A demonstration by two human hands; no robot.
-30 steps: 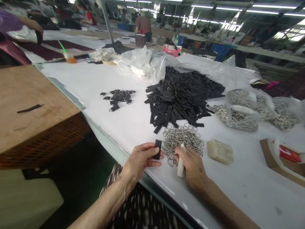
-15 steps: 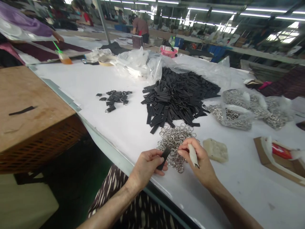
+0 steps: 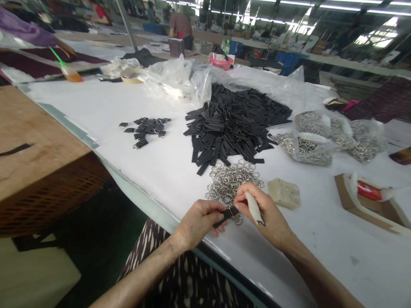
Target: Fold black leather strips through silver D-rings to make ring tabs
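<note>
My left hand [image 3: 197, 222] is closed on a short black strip [image 3: 224, 216], pinched near the table's front edge. My right hand [image 3: 266, 214] grips a white stick-like tool [image 3: 253, 207] in its palm, and its fingertips meet the strip's end, where a metal ring [image 3: 236, 220] hangs. Just behind both hands lies a heap of loose metal rings [image 3: 229, 182]. Farther back spreads a big pile of black strips [image 3: 231, 124]. A small cluster of black strips fitted with rings [image 3: 146, 128] lies at the left of the white table [image 3: 167, 162].
A pale waxy block [image 3: 284, 192] sits right of the ring heap. Plastic bags of rings [image 3: 324, 137] lie at the right, a cardboard box [image 3: 369, 201] beyond. A wooden board on an orange crate [image 3: 35, 162] stands left. Other people work at far tables.
My left hand has turned the black strip from upright to lying flat. My right hand lifted from the ring heap with a ring and came to the strip's end.
</note>
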